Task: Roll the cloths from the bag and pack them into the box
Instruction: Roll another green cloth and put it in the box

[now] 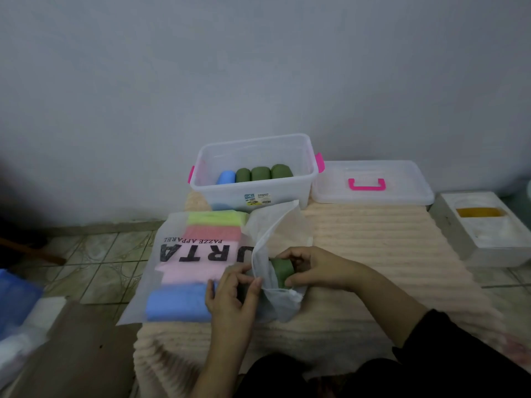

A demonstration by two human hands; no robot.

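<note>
Green cloth is gripped by the right hand; bag mouth, pinched by the left hand, should be held wide during withdrawal.

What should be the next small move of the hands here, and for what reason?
Probably draw the green cloth fully out of the bag. The right hand grips this cloth at the bag's open mouth, while the left hand pinches the bag's edge. The cloth is partly inside still, so it cannot be rolled. The box already holds one blue and three green rolls.
</note>
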